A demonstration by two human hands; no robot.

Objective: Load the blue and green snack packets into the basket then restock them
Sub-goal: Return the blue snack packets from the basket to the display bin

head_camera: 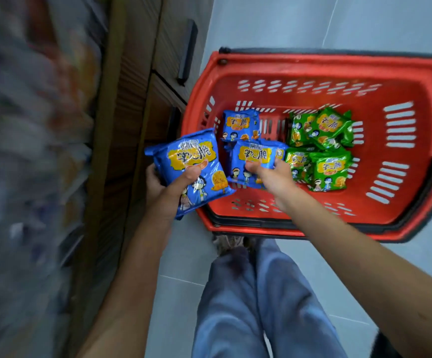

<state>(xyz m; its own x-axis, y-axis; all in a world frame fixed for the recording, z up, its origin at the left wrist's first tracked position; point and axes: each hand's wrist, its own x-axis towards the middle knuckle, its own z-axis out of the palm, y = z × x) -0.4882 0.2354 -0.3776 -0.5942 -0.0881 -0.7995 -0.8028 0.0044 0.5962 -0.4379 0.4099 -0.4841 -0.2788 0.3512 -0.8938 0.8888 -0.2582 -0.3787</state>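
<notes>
At the far left, shelves of goods are too blurred to make out. Beside them stands a wooden cabinet with a dark handle on its door. The left hand holds a blue snack packet up over the left rim of the basket, its thumb pressed across the front and its fingers curled behind, so they are clamped on the packet. The red basket sits on the pale tiled floor, just beside the cabinet. Inside it, toward the left, the right hand grips a second blue packet, with the thumb on its face and the fingers wrapped round its right edge. This packet lies on others of the same colour. A further blue packet lies just behind it, nearer the far wall. In the right half of the basket, a cluster of green snack packets lies heaped, some overlapping, and the nearest touches the blue pile. Below the basket are the person's legs in light blue trousers, and a shoe shows just at the basket's near edge.
</notes>
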